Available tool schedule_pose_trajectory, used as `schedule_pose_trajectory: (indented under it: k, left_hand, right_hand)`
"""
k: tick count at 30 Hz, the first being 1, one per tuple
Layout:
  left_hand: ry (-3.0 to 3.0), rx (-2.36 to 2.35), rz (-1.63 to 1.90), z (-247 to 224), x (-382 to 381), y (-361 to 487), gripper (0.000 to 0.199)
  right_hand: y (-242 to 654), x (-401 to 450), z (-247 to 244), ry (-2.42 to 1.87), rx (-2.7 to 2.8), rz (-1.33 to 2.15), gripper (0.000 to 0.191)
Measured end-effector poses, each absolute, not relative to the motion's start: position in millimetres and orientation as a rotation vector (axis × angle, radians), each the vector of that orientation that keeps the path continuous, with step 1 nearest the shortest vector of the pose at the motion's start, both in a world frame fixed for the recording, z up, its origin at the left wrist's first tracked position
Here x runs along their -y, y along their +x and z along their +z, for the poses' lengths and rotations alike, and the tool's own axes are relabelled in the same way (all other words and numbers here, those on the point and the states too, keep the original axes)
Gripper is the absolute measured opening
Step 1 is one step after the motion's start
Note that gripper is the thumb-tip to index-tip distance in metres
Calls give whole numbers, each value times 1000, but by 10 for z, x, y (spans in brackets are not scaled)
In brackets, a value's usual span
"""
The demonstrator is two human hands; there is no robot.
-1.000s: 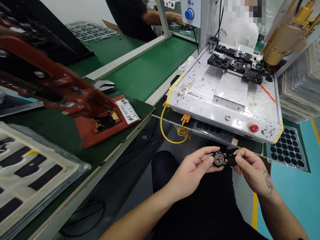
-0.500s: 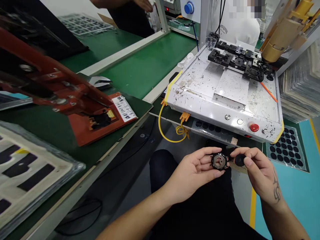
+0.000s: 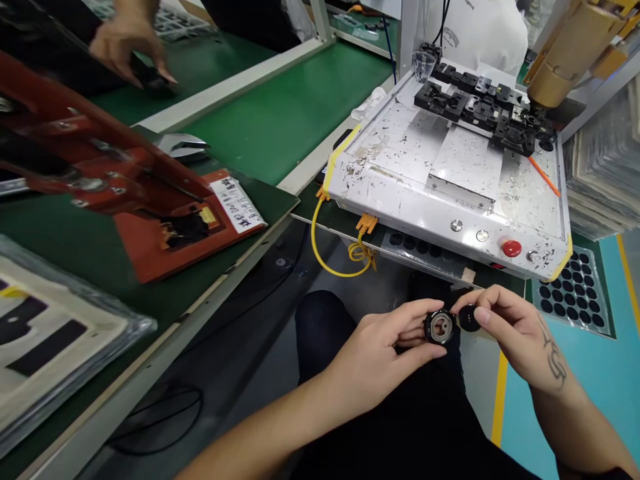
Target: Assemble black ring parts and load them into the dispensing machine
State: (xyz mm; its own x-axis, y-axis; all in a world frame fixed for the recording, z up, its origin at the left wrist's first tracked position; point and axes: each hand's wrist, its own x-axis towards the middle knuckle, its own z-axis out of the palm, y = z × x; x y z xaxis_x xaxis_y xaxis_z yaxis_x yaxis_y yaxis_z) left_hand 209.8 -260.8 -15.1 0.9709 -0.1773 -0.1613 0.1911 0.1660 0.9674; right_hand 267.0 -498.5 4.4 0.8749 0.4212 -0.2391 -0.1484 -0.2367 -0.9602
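Above my lap, my left hand (image 3: 387, 347) grips a round black ring-shaped part (image 3: 440, 327) by its edges, with metallic rings around an opening in its middle. Just to the right, my right hand (image 3: 510, 327) pinches a thin black disc (image 3: 469, 318) between thumb and fingers. The disc is tilted and very near the ring's right side; whether they touch I cannot tell. Both hands are in front of the white machine (image 3: 405, 210), below its front edge.
A red press (image 3: 145, 257) stands on the left bench beside a padded tray (image 3: 65, 320). Yellow cable (image 3: 317, 250) loops below the machine. A sheet of black discs (image 3: 573, 290) lies at the right. Another person's hand (image 3: 127, 47) holds a dark object at the upper left.
My right hand has brought the disc closer to the ring-shaped part. The other person's hand has come down over the far green bench. The view has shifted slightly.
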Motion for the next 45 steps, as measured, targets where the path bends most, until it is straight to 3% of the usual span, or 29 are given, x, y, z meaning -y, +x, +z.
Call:
schedule_pose_trajectory:
  k: [20, 45]
  left_hand:
    - [1699, 250, -28, -241, 2600, 2032, 50]
    - [1738, 270, -50, -280, 2607, 2046, 50]
  right_hand:
    - [2702, 4907, 105, -1753, 277, 590, 29]
    - [2706, 4908, 70, -1762, 295, 583, 27]
